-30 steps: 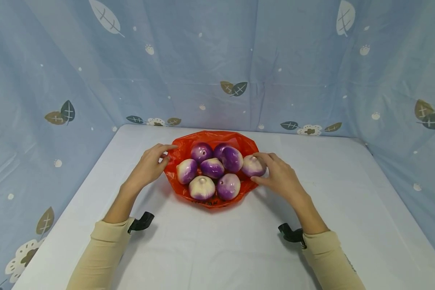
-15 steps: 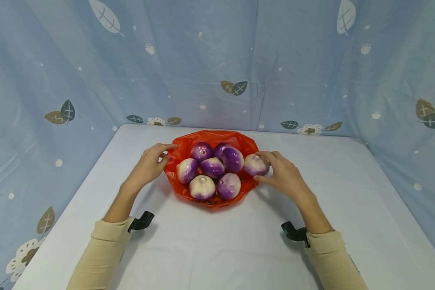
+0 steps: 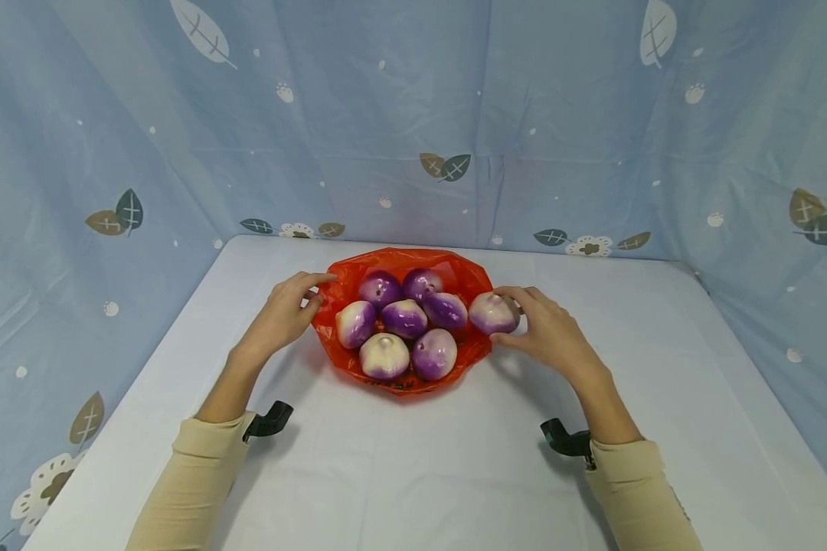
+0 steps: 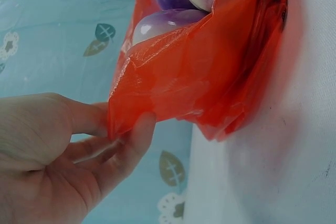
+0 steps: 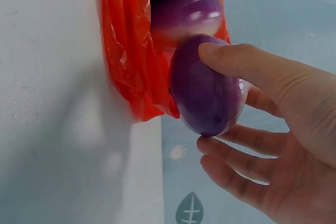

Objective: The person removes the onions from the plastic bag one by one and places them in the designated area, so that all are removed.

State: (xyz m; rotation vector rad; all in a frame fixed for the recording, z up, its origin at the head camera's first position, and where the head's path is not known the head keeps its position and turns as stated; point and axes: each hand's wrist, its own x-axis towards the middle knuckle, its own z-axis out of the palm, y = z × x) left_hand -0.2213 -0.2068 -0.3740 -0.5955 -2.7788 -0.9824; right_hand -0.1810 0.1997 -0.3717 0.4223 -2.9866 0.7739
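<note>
The red plastic bag (image 4: 199,87) partly hides the left hand (image 3: 288,310) pinching it; the right hand (image 3: 550,335) grips a purple-white turnip (image 3: 491,315), pale end up, long axis sideways.

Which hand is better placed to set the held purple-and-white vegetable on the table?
Probably the right hand: it grips that vegetable, while the left hand pinches the red bag on its opposite side.

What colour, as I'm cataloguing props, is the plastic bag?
The plastic bag is red with black front markings, clearest in the head view.
</note>
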